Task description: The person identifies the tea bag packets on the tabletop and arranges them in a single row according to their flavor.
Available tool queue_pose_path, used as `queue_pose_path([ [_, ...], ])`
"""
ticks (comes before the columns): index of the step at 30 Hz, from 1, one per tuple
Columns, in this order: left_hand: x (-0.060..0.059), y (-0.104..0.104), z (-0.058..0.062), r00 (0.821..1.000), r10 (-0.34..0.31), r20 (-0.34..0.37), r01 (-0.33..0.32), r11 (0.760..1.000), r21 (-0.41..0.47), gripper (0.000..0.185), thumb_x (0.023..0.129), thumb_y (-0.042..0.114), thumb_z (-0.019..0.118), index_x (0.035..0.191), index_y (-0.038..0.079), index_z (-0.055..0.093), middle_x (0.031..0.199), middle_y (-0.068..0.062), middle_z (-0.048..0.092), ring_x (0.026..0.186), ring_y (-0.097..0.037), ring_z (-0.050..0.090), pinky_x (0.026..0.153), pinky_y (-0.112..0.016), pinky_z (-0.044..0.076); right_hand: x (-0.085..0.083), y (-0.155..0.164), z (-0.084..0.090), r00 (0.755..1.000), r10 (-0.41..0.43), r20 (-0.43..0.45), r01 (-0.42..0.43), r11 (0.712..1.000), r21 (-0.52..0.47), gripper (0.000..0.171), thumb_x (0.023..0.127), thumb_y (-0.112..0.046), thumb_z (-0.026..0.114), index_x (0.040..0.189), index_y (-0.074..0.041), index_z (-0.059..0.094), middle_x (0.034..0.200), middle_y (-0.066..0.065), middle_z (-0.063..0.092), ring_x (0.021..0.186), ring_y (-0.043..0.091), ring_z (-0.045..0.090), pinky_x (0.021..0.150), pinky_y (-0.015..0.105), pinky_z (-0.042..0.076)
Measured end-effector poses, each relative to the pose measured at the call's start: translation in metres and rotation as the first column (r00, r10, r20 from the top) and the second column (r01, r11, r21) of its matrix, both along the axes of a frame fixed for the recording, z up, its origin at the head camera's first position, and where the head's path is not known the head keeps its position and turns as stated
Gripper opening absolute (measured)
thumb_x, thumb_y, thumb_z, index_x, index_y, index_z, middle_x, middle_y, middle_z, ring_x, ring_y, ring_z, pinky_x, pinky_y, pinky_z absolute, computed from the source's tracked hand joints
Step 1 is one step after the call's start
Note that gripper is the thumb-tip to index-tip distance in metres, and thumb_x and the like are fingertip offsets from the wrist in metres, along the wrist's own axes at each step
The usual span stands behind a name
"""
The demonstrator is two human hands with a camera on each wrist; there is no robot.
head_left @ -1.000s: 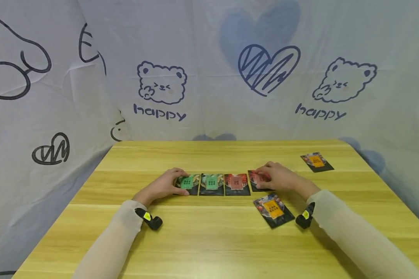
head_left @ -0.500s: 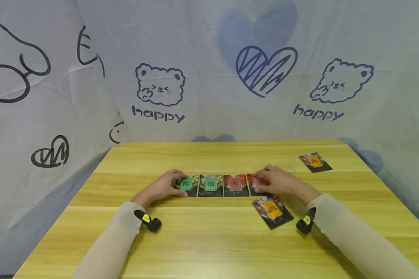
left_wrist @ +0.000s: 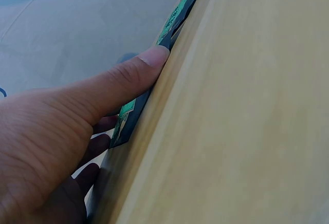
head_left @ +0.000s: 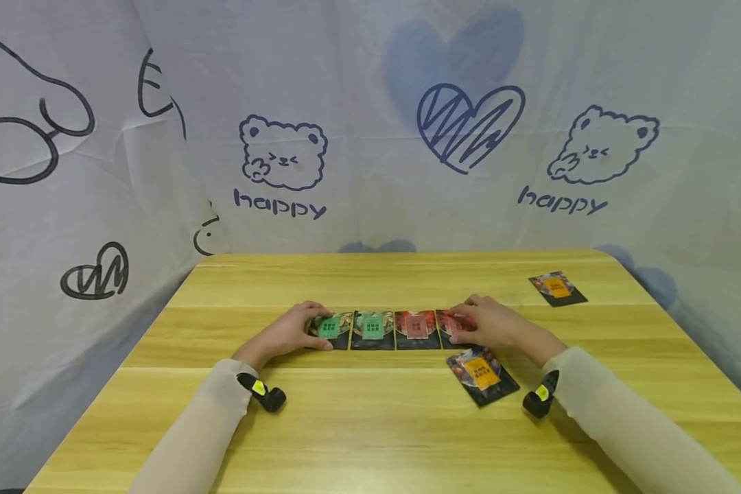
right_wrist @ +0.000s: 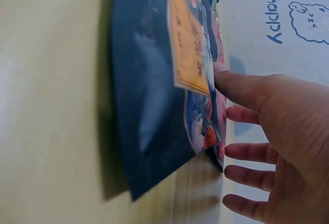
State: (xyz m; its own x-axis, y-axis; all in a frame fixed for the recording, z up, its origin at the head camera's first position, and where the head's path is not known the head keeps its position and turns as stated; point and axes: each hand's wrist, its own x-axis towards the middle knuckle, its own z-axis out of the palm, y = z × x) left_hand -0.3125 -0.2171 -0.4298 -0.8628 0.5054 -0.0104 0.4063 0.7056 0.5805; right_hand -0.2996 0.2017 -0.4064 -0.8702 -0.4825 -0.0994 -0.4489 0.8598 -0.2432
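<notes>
The slack left grip (head_left: 289,328) touches a flat, rectangular, black-based green packet (head_left: 331,328), in line on the wood-grained bench (head_left: 370,429) with a second green packet (head_left: 373,329), a red packet (head_left: 418,329) and another red packet (head_left: 457,326), touched by the loose right grip (head_left: 500,326).

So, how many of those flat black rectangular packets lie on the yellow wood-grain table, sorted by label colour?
Flat black rectangular packets with green labels: 2
Flat black rectangular packets with red labels: 2
Flat black rectangular packets with orange labels: 2
Total: 6
</notes>
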Motion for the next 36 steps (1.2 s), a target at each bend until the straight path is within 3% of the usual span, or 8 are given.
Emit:
queue_pose_path([
  [8,0.001,0.0,0.0,1.0,0.0,0.003,0.0,1.0,0.003,0.072,0.079,0.046,0.08,0.139,0.014,0.056,0.146,-0.014,0.041,0.135,-0.037,0.035,0.106,-0.055,0.034,0.001,0.001,0.003,1.0,0.017,-0.017,-0.017,1.0,-0.003,0.064,0.091,-0.057,0.06,0.14,-0.016,0.055,0.131,0.014,0.052,0.117,0.036,0.05,0.093,0.056,0.044],
  [14,-0.001,-0.001,-0.002,1.0,0.0,-0.004,0.0,1.0,-0.003,0.073,0.079,0.048,0.079,0.139,0.014,0.056,0.146,-0.015,0.04,0.135,-0.037,0.035,0.106,-0.055,0.034,0.006,0.004,0.009,0.995,0.058,-0.085,-0.059,0.998,-0.016,0.06,0.094,-0.051,0.06,0.139,-0.013,0.055,0.133,0.016,0.051,0.115,0.036,0.051,0.092,0.054,0.045],
  [25,-0.002,0.0,-0.003,1.0,0.005,-0.004,-0.005,1.0,0.001,0.073,0.079,0.048,0.079,0.139,0.014,0.056,0.145,-0.014,0.041,0.135,-0.037,0.035,0.106,-0.055,0.035,0.031,0.018,0.016,0.982,0.184,-0.04,-0.185,0.982,-0.036,0.067,0.091,-0.048,0.065,0.145,-0.012,0.049,0.146,0.019,0.043,0.132,0.042,0.04,0.103,0.059,0.037],
  [36,-0.002,0.0,-0.004,1.0,0.002,-0.008,-0.002,1.0,0.004,0.073,0.079,0.049,0.079,0.138,0.014,0.056,0.144,-0.013,0.043,0.133,-0.036,0.037,0.105,-0.054,0.035,0.052,0.03,0.008,0.955,0.291,-0.05,-0.295,0.948,-0.115,0.062,0.089,-0.045,0.069,0.14,-0.015,0.055,0.141,0.014,0.049,0.127,0.036,0.046,0.1,0.054,0.042],
])
